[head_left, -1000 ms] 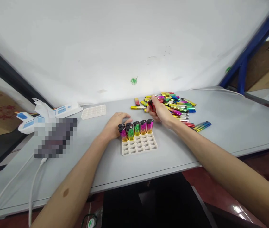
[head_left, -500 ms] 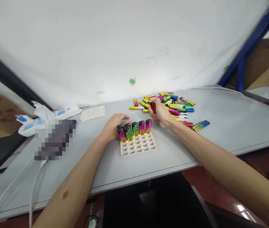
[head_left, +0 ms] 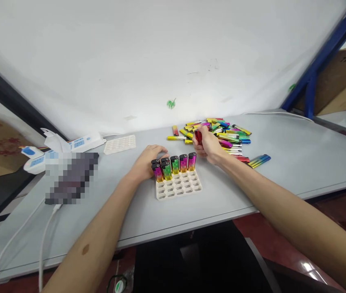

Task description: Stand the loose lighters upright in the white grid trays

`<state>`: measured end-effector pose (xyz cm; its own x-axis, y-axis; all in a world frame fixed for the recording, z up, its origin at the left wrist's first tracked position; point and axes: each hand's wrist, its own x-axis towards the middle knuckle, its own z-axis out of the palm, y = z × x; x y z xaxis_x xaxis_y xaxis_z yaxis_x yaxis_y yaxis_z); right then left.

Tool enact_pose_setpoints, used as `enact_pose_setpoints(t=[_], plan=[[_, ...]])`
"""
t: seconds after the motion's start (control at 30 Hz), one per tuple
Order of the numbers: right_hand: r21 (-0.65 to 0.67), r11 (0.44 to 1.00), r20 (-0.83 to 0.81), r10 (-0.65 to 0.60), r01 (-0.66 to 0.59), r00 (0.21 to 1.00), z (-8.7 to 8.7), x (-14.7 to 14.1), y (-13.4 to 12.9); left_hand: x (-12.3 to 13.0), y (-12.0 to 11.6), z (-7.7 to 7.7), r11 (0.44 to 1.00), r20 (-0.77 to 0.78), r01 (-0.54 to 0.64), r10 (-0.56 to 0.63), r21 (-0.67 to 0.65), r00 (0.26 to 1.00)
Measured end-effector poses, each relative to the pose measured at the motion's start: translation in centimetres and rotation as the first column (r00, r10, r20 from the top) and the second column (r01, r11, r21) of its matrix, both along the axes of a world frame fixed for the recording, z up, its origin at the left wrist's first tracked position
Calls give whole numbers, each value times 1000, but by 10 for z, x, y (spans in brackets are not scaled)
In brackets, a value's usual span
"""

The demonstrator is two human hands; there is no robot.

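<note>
A white tray point(head_left: 179, 189) with rows of slots lies near the table's front. Several lighters with black tops stand upright in its back rows, among them a green-and-yellow lighter point(head_left: 175, 165) and a purple-and-yellow lighter point(head_left: 192, 162). My left hand point(head_left: 149, 160) curves its fingers round the tray's back left corner; the standing lighters partly hide the fingertips. At the front of a loose pile of shiny coloured lighters point(head_left: 229, 138), my right hand point(head_left: 207, 145) is closed round a red lighter point(head_left: 199, 137). The fingers cover much of that lighter.
A second white slotted tray point(head_left: 120, 144) lies at the back left. Beside it are a white power strip point(head_left: 83, 141), a dark, pixelated device point(head_left: 77, 179) and white cables point(head_left: 46, 228). A blue-and-yellow lighter point(head_left: 259, 161) lies apart at the pile's right. The wall stands behind the table.
The whole view has shifted very slightly. Both hands, the tray and the red lighter keep nearly the same places.
</note>
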<state>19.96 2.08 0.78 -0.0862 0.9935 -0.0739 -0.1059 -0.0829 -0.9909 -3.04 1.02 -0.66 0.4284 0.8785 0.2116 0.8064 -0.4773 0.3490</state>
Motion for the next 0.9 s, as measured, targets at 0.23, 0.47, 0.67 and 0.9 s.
enact_pose_setpoints(t=[0.23,0.47,0.67,0.9], plan=[[142,990,95,-10,-3,995,-7,2,3,-1,-1,0,1000,0,7,-7,5,1000],[433,895,364,-62,-110,929,5,15,0,0,-6,3,999,0,47,-47,-6,999],[547,837,179,-101,-14,979,39,28,-21,1,-8,5,999,-4,40,-40,-36,999],[619,746,298,68,-247,952,50,16,-53,3,-8,7,999,-24,42,-42,-19,999]])
